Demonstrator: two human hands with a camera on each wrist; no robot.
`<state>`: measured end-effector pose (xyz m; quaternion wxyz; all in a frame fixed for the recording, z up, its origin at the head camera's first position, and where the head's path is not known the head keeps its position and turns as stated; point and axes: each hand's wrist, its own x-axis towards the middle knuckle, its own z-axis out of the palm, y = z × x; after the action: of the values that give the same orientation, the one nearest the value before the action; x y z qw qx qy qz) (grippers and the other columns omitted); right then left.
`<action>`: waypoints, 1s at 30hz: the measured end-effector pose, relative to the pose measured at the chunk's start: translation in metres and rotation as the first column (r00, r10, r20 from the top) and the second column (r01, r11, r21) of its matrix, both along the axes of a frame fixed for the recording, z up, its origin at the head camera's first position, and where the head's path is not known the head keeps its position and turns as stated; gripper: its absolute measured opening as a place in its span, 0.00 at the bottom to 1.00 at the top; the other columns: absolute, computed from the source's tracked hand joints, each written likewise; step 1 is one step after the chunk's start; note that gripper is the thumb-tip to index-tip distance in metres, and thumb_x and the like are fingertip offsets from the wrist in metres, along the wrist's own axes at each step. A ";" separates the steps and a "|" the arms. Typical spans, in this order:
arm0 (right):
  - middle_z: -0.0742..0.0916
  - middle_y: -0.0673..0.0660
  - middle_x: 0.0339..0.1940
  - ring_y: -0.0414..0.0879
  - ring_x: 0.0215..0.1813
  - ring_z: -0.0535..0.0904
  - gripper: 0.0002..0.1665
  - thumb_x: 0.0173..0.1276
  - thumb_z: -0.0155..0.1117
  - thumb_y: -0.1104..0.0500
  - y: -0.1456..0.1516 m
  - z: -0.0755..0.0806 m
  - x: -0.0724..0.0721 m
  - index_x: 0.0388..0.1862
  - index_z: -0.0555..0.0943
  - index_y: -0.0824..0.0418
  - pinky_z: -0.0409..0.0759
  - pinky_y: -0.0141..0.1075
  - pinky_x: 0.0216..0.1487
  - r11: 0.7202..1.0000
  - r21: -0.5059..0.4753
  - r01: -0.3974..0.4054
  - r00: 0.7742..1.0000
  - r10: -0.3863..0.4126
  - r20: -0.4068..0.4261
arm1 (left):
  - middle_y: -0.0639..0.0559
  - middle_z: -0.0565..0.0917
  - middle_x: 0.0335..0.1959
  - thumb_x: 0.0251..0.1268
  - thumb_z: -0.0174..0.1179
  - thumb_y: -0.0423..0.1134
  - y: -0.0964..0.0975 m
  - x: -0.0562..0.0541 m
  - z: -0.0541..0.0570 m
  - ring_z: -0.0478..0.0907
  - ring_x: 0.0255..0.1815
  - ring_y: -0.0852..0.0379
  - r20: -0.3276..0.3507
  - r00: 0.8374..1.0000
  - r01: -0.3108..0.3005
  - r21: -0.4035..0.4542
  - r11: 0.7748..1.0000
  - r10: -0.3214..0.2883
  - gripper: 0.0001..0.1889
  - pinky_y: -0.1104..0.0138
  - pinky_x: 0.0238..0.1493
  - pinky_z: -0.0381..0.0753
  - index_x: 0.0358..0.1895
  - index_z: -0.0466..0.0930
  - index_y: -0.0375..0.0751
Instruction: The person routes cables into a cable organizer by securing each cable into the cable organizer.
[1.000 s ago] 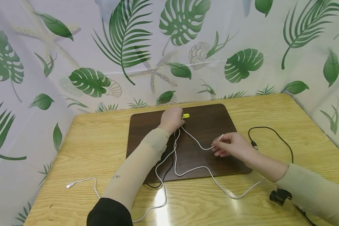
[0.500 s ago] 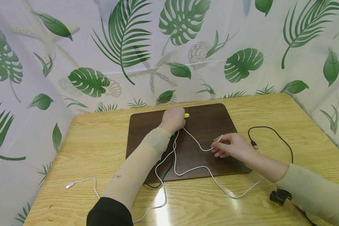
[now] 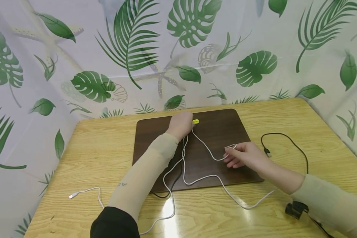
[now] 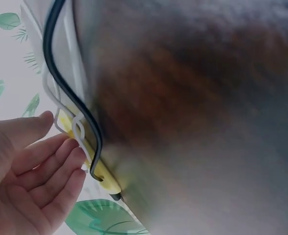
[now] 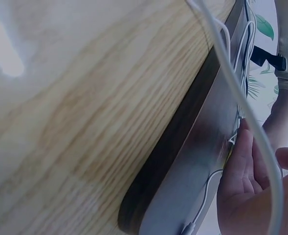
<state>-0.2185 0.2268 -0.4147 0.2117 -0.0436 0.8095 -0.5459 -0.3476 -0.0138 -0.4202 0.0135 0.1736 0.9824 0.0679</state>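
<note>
In the head view, my left hand (image 3: 180, 125) is at the far part of a dark brown board, beside a small yellow strip (image 3: 195, 121). The left wrist view shows its thumb and index finger pinching a white cable against the yellow strip (image 4: 112, 185), with a black cable (image 4: 92, 122) running into that strip. My right hand (image 3: 245, 154) pinches another stretch of white cable (image 3: 209, 153) between thumb and fingers above the board's right side, with a small loop at the fingertips. In the right wrist view a white cable (image 5: 251, 117) crosses close to the lens.
The brown board (image 3: 220, 168) lies on a wooden table (image 3: 101, 145). White cable trails toward the near edge, and a white plug (image 3: 73, 195) lies at the left. A black USB cable (image 3: 281, 134) curves on the right. Behind hangs a leaf-print cloth (image 3: 220, 19).
My right hand has shifted slightly down and right, and the white cable between the hands sags a bit lower. The left hand has barely moved, staying beside the yellow strip.
</note>
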 end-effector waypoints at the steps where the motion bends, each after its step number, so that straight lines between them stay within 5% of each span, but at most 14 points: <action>1: 0.94 0.57 0.35 0.37 0.31 0.90 0.22 0.83 0.57 0.58 0.000 0.000 0.000 0.49 0.84 0.79 0.90 0.33 0.38 1.000 0.006 0.002 1.000 -0.002 0.003 | 0.46 0.91 0.42 0.74 0.67 0.38 0.000 0.000 0.001 0.89 0.43 0.47 0.001 1.000 0.000 0.002 1.000 0.000 0.06 0.54 0.46 0.88 0.41 0.87 0.39; 8: 0.94 0.56 0.34 0.37 0.30 0.90 0.22 0.83 0.57 0.58 0.001 -0.001 0.000 0.50 0.84 0.80 0.89 0.32 0.37 1.000 0.009 0.026 1.000 -0.026 -0.008 | 0.46 0.92 0.42 0.75 0.63 0.34 0.001 -0.005 0.001 0.89 0.44 0.47 -0.021 1.000 0.001 -0.006 1.000 -0.001 0.05 0.54 0.47 0.88 0.39 0.87 0.39; 14: 0.92 0.49 0.29 0.33 0.27 0.87 0.15 0.77 0.62 0.61 0.008 -0.005 -0.002 0.45 0.82 0.77 0.88 0.31 0.34 0.984 0.002 0.177 0.982 -0.176 -0.066 | 0.48 0.91 0.35 0.72 0.66 0.34 0.001 -0.008 -0.002 0.88 0.39 0.49 -0.039 0.999 -0.018 0.018 1.000 0.019 0.08 0.55 0.43 0.88 0.31 0.85 0.40; 19: 0.88 0.42 0.26 0.31 0.26 0.85 0.09 0.73 0.58 0.64 0.019 -0.007 -0.006 0.42 0.82 0.70 0.86 0.28 0.32 0.964 -0.001 0.267 0.963 -0.266 -0.034 | 0.48 0.92 0.36 0.70 0.68 0.34 0.000 -0.008 -0.004 0.90 0.41 0.49 -0.064 0.998 -0.007 0.011 1.000 0.008 0.05 0.55 0.45 0.89 0.34 0.87 0.40; 25: 0.90 0.44 0.27 0.33 0.28 0.85 0.07 0.74 0.61 0.66 0.029 -0.009 -0.003 0.36 0.85 0.64 0.87 0.28 0.34 0.993 -0.003 0.119 0.989 -0.119 0.085 | 0.48 0.92 0.39 0.69 0.71 0.36 0.000 -0.007 -0.004 0.90 0.44 0.48 -0.047 0.999 -0.008 -0.003 1.000 0.007 0.03 0.56 0.48 0.89 0.39 0.89 0.40; 30: 0.91 0.48 0.28 0.35 0.29 0.87 0.11 0.77 0.59 0.62 0.029 -0.008 0.009 0.38 0.86 0.67 0.87 0.29 0.34 0.998 -0.055 -0.004 0.976 0.015 0.217 | 0.48 0.92 0.42 0.69 0.72 0.36 0.002 -0.005 0.000 0.90 0.46 0.48 -0.028 1.000 0.015 -0.020 1.000 -0.015 0.05 0.56 0.50 0.89 0.43 0.89 0.39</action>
<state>-0.2099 0.2554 -0.4225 0.3002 0.0068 0.7663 -0.5681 -0.3528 -0.0122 -0.4206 0.0020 0.1817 0.9818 0.0555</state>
